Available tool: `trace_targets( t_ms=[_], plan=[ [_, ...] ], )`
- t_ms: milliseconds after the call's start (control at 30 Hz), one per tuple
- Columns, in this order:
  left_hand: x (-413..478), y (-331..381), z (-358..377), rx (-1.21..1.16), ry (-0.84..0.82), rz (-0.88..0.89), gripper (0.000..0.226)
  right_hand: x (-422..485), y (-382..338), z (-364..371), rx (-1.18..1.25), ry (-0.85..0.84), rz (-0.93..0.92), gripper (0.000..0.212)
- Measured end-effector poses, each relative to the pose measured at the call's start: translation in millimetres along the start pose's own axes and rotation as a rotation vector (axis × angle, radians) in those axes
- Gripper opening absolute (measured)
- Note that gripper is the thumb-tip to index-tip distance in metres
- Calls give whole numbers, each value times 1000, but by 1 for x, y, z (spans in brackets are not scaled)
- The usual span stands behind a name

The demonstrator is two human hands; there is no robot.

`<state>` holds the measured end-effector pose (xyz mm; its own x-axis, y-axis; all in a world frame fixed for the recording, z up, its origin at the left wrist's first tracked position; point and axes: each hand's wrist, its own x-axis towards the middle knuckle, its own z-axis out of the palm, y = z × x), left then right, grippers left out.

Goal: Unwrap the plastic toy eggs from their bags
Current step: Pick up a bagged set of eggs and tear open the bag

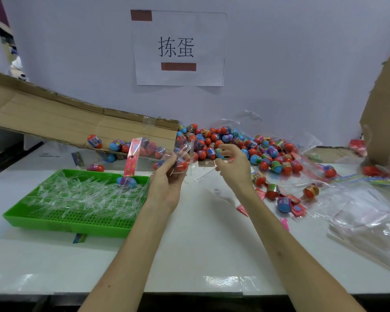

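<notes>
Left hand: your left hand (167, 176) is closed around the lower end of a clear plastic bag (167, 152) with several toy eggs inside; one red egg (182, 165) sits right at your fingertips, held through the film.

Right hand: your right hand (231, 164) is just right of the bag, fingers curled and pinched narrow. It looks to hold a thin strip of clear film, but the film is too transparent to be sure.

Bag: it is lifted off the table, just above the far right corner of the green tray (61, 218). Its pink header card (133, 159) hangs down on the left side.

Handling: the film looks thin, limp and slippery, so pinch it at an edge or by the stiffer card, not mid-panel. The eggs look light, hard and smooth; expect them to roll once free, so cup them as they come out.

Green tray: left of your left hand, covered with clear plastic strips (83, 194), with one blue egg (127, 181) at its far edge.

Loose eggs: a big heap (234, 143) lies beyond and right of the tray, against the wall.

Empty bags: a pile (365, 219) lies well right of the tray.

Cardboard flap: it (72, 122) slopes above the tray's far side.
</notes>
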<state>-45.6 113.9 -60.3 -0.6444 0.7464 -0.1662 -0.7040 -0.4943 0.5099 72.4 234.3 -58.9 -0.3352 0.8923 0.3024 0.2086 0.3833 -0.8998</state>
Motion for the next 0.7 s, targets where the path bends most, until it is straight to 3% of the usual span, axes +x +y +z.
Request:
trace_targets(
  t_ms=[67, 167, 267, 333, 533, 633, 700],
  plan=[
    [0, 1, -1, -44, -23, -16, 30, 19, 6, 2, -76, -89, 87, 55],
    [0, 0, 0, -65, -31, -47, 35, 49, 5, 16, -356, -144, -3, 61],
    [1, -2, -2, -10, -38, -63, 26, 82, 7, 26, -825, -176, -87, 36],
    [1, -5, -3, 10, -48, -78, 21, 99, 11, 30, -979, -267, -87, 23],
    [3, -8, -5, 33, -54, -87, 26, 113, 17, 34, -873, -356, -145, 22],
    [2, -4, -5, 7, -63, -83, 23, 103, 12, 26, -719, -253, -168, 22],
    [2, -3, -3, -22, -55, -66, 24, 87, 2, 16, -449, -110, -154, 25]
  ],
)
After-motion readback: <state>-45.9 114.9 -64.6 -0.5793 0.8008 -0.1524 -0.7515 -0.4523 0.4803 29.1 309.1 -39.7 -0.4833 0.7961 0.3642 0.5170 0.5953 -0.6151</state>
